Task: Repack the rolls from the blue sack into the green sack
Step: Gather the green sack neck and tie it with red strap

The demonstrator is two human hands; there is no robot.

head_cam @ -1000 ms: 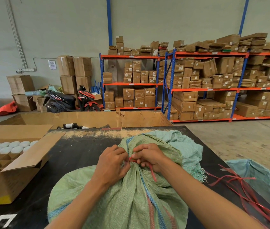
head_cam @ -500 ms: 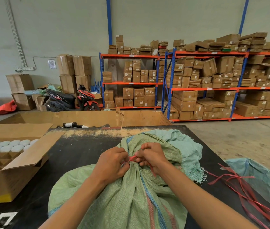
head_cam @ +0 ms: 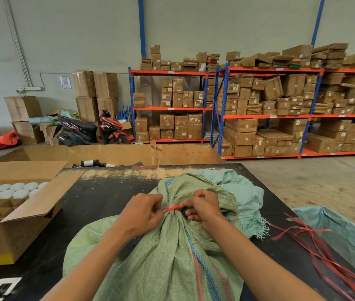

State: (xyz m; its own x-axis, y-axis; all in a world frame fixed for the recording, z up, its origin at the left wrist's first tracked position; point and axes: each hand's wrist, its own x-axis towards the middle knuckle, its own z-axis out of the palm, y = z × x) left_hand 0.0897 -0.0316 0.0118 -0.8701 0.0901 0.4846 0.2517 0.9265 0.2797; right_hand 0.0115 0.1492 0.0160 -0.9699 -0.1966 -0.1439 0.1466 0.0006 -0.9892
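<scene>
Green sack (head_cam: 172,257) tied shut on the tabletop (head_cam: 107,192).
Left hand (head_cam: 141,213) and right hand (head_cam: 204,210) pinched the red string (head_cam: 173,207); uneven pulling could snap it or loosen the knot.

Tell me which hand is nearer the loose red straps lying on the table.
Right. The right hand grips the red tie at the green sack neck, on the side toward the loose red straps. The left hand pinches the tie's other end, farther from them.
</scene>
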